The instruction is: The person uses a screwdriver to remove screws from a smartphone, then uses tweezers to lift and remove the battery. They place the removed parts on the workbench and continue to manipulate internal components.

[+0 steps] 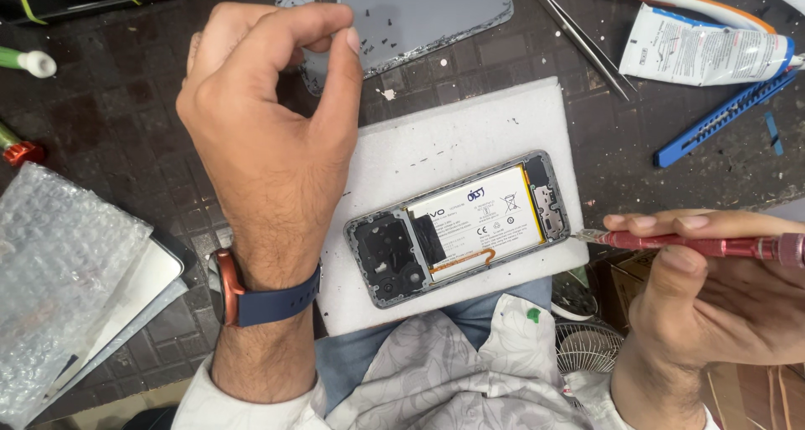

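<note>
An opened phone [459,226] lies back-up on a white foam pad [436,136], its white battery and dark camera section exposed. My right hand [713,300] grips a red screwdriver [696,245] whose tip touches the phone's right end. My left hand [268,136], with a blue-strapped watch on the wrist, hovers above the pad's left side, thumb and forefinger pinched together over the removed grey back cover [419,15]. Whether something tiny sits in the pinch cannot be seen.
Metal tweezers [579,36], a white tube [713,52] and a blue pry tool [725,115] lie at the back right. Bubble wrap [59,262] over a flat device sits at the left. A green-capped bottle [25,61] is at far left.
</note>
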